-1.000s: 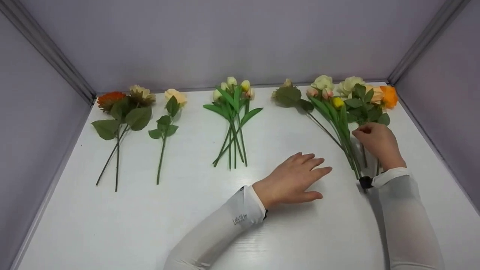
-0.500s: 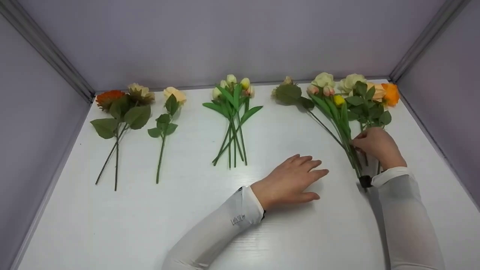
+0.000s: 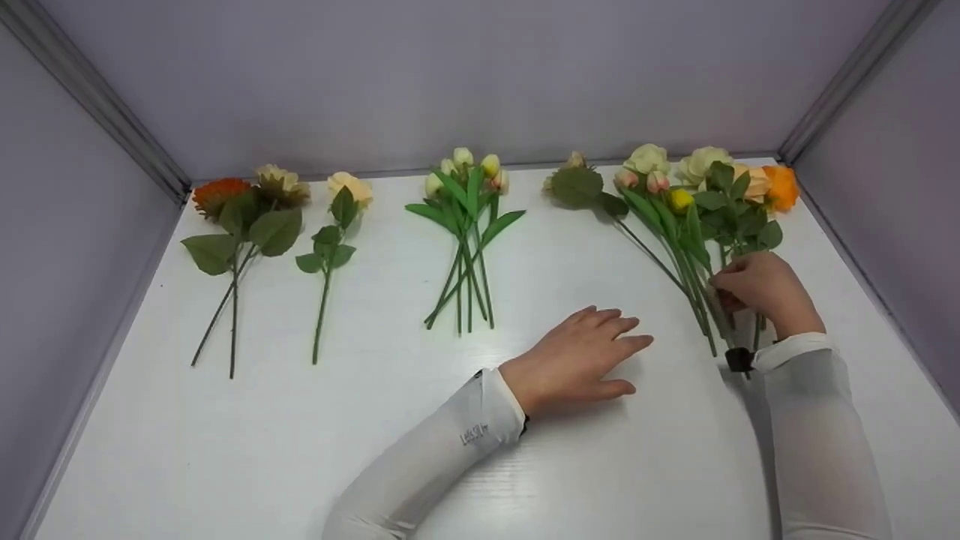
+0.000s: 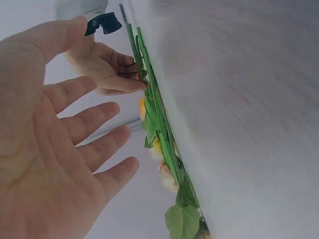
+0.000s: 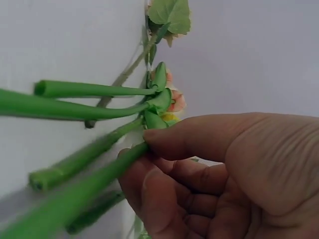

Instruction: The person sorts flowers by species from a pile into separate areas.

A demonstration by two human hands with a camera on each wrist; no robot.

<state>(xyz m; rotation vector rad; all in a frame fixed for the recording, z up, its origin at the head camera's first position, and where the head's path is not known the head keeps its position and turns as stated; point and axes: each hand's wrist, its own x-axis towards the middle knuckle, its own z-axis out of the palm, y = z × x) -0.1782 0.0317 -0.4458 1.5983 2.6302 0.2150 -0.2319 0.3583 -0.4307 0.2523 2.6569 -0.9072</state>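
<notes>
Far left, an orange flower [image 3: 220, 193], then a peach rose [image 3: 346, 189], then pale tulips [image 3: 463, 159] lying in the middle; here's the left hand [image 3: 574, 364], fingers spread over the white table [image 3: 300, 450], gripping nothing! And on the right, the right hand [image 3: 769, 289] pinches a green stem [image 5: 75, 197], seemingly the yellow tulip's [image 3: 681, 199], beside other stems; looks like separating one out, and the next move calls for easing it clear without dragging the rest

Open middle, crowded right

A bare lane of table [image 3: 536, 277] runs between the middle tulips [image 3: 471, 196] and the slanting flower [image 3: 579, 187] — the left hand [image 3: 574, 364] lies across its near end. The right tulips [image 3: 664, 221] hem in the right hand [image 3: 766, 292] leftward, rose leaves [image 3: 739, 219] just beyond; rightward, a bare strip reaches the wall [image 3: 885, 187].
</notes>
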